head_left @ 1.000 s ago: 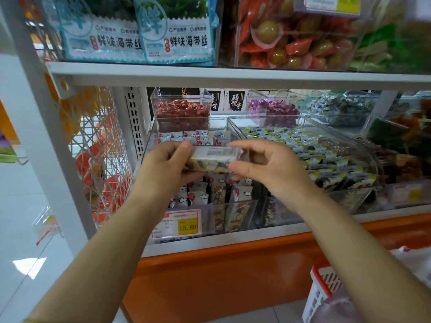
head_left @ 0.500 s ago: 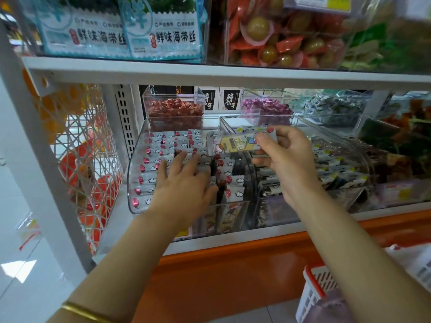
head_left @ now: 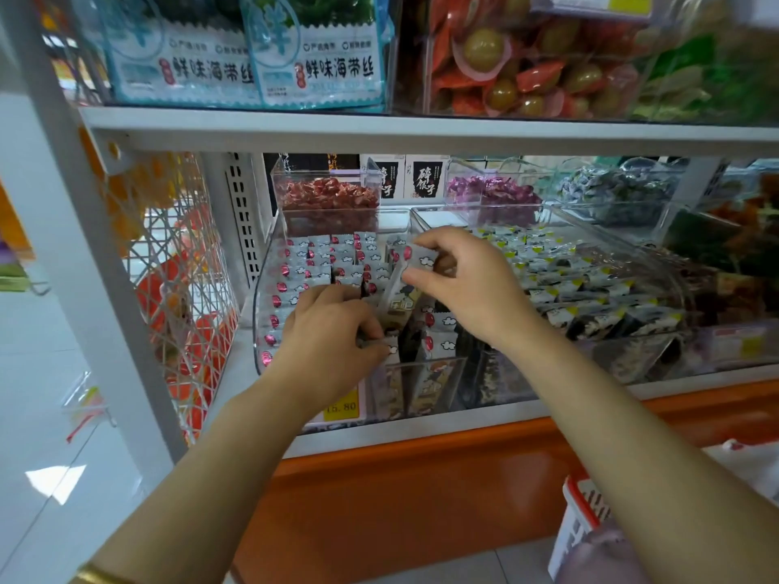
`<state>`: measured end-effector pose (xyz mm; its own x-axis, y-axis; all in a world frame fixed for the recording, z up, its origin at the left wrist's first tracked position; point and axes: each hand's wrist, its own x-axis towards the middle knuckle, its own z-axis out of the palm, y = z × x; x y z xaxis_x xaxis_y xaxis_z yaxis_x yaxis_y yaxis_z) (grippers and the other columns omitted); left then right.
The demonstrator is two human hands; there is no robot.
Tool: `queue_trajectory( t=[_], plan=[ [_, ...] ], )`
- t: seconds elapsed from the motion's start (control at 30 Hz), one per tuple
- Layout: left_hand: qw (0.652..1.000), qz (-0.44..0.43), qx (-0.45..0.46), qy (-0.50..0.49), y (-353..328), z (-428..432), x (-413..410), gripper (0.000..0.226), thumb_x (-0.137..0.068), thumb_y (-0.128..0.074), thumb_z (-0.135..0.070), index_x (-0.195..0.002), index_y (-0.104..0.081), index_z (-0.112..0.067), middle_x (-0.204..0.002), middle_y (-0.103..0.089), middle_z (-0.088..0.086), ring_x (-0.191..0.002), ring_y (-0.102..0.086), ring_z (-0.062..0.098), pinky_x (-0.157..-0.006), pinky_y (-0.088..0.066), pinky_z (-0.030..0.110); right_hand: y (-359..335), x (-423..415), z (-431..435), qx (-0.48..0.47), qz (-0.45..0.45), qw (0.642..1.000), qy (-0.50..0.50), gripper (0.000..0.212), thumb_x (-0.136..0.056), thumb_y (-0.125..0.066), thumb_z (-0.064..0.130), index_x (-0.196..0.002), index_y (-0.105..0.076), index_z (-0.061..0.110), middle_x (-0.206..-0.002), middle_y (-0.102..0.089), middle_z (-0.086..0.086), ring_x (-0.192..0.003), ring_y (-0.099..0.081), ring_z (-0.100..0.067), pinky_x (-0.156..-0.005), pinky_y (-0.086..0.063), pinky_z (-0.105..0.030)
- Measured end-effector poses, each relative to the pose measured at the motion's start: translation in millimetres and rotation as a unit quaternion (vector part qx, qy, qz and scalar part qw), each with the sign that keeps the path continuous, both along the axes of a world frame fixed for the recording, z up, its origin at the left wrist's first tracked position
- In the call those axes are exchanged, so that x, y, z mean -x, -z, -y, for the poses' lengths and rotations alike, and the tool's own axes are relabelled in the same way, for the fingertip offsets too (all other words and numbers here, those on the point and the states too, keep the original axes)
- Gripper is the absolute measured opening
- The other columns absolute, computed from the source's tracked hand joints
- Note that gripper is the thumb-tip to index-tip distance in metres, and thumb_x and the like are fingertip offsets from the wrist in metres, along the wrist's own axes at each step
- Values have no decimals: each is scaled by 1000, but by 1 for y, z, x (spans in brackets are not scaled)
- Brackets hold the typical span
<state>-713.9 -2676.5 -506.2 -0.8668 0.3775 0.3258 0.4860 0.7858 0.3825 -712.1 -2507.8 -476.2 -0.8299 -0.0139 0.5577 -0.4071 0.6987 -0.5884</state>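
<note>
1. Head view, edges and room: the clear bin [head_left: 258, 314] stands at the left end of the shelf, and a second bin [head_left: 657, 263] sits just beside it on the right. The upper shelf edge [head_left: 421, 132] runs above both hands. The open room is over the bin's top and out toward its front edge.
2. Head view, hard to see: the left hand [head_left: 333, 335] covers the front rows of standing packs [head_left: 312, 263]. Its fingers curl down onto them, but I cannot tell whether they pinch one. A price tag [head_left: 342, 407] is half hidden behind the wrist.
3. Head view, placement: the right hand [head_left: 468, 288] pinches the top end of the long snack pack [head_left: 402, 298]. The pack stands tilted in the bin's right half, between the two hands, with its lower end just beside the left fingers.
</note>
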Motion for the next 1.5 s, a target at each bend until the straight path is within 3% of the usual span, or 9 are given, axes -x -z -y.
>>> queue_trajectory(
  t=[0.17,0.33,0.53,0.67,0.77,0.9,1.2,1.37,1.5],
  plan=[
    [1000,-16,-6,-3,2,2,-1,8,-81,-67,-28,-87,-65,-23,-133,-47,0,-130,-27,22,-104,-23,36,4,3,9,-40,22,999,-23,36,-83,-70,24,-116,-60,14,-99,-53,14,-86,-49,-2,-68,-36,-11],
    [1000,-15,-22,4,-2,2,-3,6,-80,-68,-25,-82,-63,-24,-124,-50,-2,-124,-33,22,-98,-25,32,10,5,16,-154,62,985,-40,20,-82,-70,24,-96,-65,11,-78,-49,12,-68,-47,-2,-60,-37,-21],
    [997,26,-79,-4,-17,16,-2,21,-78,-71,-22,-75,-52,-31,-114,-54,-1,-116,-44,20,-91,-36,28,9,5,15,-305,124,940,-85,33,-91,-44,2,-110,-69,12,-106,-67,-8,-102,-55,-24,-90,-44,-35],
    [996,25,-82,-13,-16,19,-2,10,-86,-61,-17,-86,-56,-25,-113,-52,-3,-109,-45,14,-85,-34,24,3,13,14,-298,131,943,-65,40,-89,-43,-4,-112,-68,16,-117,-65,-6,-110,-56,-21,-96,-45,-33],
    [996,18,-87,-24,-17,20,0,12,-90,-55,-12,-96,-60,-20,-119,-52,0,-110,-47,15,-83,-34,21,-4,18,10,-230,119,964,-54,36,-86,-47,-6,-101,-72,15,-107,-70,-1,-91,-59,-6,-87,-45,-22],
    [994,12,-105,-35,-19,21,1,13,-91,-54,-11,-101,-60,-18,-121,-52,1,-110,-46,14,-79,-30,16,-7,29,8,-201,80,976,-28,27,-86,-57,0,-99,-73,16,-103,-70,0,-90,-57,-6,-80,-41,-18],
    [991,13,-130,-42,-19,22,2,15,-91,-54,-15,-104,-60,-21,-124,-51,-2,-104,-41,5,-69,-27,8,1,44,20,-384,41,922,23,12,-81,-68,35,-90,-69,27,-98,-61,5,-107,-42,-18,-84,-31,-32],
    [984,8,-176,-40,-20,23,2,17,-92,-52,-13,-107,-59,-19,-123,-52,1,-68,-47,0,-52,-36,-3,-14,34,12,-145,53,987,-43,6,-87,-62,18,-82,-59,17,-81,-56,10,-76,-51,-2,-66,-40,-22],
    [973,-4,-222,-59,-21,23,1,25,-93,-52,-14,-116,-56,-22,-124,-55,-1,-87,-57,8,-53,-39,6,-26,13,2,35,-33,998,-32,18,-92,-54,11,-79,-48,22,-81,-53,7,-65,-52,-2,-55,-39,-11]
  ],
)
